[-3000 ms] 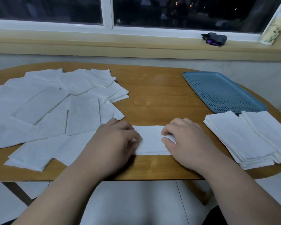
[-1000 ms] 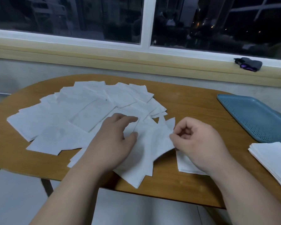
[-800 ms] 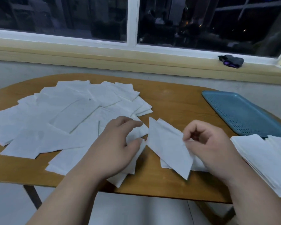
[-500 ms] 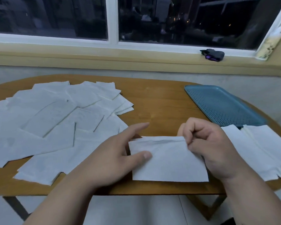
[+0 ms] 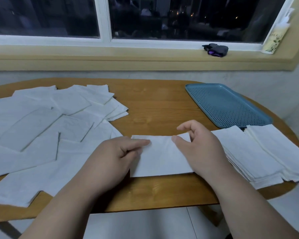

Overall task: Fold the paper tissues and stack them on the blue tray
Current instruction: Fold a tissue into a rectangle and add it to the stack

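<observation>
Left hand (image 5: 110,159): bare, broad back, thick fingers.
Right hand (image 5: 200,152): bare, thumbnail cut short.
Left forearm (image 5: 64,204): bare down to the lower edge.
Right forearm (image 5: 245,204): bare likewise, full and rounded.

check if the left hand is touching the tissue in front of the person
Touching. The head view shows the left hand lying on the left end of the tissue, its fingers stretched flat across the paper with no gap visible.
</observation>
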{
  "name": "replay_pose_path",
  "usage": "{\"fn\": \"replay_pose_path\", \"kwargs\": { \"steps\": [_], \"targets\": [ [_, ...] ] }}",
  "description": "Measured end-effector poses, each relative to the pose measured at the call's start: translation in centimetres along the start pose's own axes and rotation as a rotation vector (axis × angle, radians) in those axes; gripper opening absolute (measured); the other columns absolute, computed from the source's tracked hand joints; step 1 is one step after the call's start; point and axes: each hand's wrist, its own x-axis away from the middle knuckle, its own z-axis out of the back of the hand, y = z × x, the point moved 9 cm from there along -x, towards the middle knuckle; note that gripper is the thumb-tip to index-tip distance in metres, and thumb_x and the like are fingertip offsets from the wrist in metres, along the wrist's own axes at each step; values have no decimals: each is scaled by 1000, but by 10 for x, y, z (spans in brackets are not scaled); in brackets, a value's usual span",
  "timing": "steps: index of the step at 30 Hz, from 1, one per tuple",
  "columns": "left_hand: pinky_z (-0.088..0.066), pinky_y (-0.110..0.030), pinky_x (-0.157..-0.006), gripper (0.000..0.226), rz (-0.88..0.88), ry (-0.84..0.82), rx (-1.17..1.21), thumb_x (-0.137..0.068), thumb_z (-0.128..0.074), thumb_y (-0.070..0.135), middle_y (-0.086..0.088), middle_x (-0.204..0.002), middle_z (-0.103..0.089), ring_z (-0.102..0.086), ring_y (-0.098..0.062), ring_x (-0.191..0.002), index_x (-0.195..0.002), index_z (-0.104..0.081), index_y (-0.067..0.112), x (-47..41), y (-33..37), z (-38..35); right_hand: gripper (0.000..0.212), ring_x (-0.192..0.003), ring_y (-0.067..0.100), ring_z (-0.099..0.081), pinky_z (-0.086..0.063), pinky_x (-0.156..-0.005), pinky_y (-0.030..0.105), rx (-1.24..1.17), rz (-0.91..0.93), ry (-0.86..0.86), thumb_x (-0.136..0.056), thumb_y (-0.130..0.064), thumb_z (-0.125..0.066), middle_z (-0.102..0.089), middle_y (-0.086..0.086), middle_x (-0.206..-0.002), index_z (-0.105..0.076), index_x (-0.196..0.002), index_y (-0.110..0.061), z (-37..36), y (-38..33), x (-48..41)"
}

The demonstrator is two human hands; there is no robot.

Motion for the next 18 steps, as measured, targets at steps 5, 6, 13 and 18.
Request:
{"fn": "replay_pose_path", "kwargs": {
  "steps": [5,6,13,18],
  "targets": [
    [-38,-5,-78,27,20,-16,-136,-95,-61,30,40,-99,-61,-55,13,-99,-101,-70,55,-9,-12,-2,30,-61,4,-43,-30,-53,20,98,17,9,-94,-43,-66,-38,-14,-66,-57,-122,-37,-9,0,-5],
    [-38,-7,-79,24,15,-20,-171,-95,-61,32,38,-97,-62,-55,11,-99,-102,-71,52,-10,-13,-3,32,-61,5,-45,-32,-52,22,119,24,11,-94,-43,-66,-40,-13,-65,-57,-124,-36,-10,0,-6],
    [-42,-32,-95,19,-21,-20,-293,-94,-63,31,26,-83,-59,-53,3,-95,-106,-74,42,-14,-10,-7,31,-89,7,-58,-46,-68,26,301,59,-45,-97,-43,-60,-58,-17,-95,-57,-127,-35,-17,4,-8],
    [-44,-39,-89,19,-117,2,-381,-89,-69,29,22,-83,-57,-53,-7,-92,-103,-76,39,-15,-3,-12,29,-90,8,-58,-50,-73,27,417,93,-66,-99,-42,-56,-59,-13,-121,-59,-126,-32,-22,4,-7]
  ]
}}
